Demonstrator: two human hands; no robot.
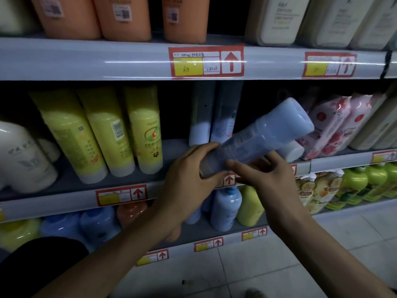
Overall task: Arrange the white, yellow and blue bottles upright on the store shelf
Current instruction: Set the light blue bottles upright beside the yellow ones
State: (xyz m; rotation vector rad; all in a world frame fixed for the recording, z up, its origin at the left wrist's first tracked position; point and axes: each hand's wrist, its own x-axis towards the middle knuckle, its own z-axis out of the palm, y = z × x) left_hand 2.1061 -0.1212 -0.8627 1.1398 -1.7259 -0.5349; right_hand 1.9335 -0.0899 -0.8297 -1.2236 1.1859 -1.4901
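Blue bottle (261,137) aslant in both hands (189,179) (269,179)

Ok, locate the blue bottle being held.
Centre of the head view, tilted before the middle shelf: the blue bottle is held by left hand and right hand, between the yellow bottles and pink pouches.

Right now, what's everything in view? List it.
blue bottle: one, pale blue, tilted, held before middle shelf
yellow bottles: three, yellow, middle shelf left
white bottle: one, white, middle shelf far left
orange bottles: three, orange, top shelf
pink pouches: at least two, pink, middle shelf right
green bottles: several, green, lower shelf right
left hand: one, grips blue bottle's lower end
right hand: one, fingers curled round the same bottle
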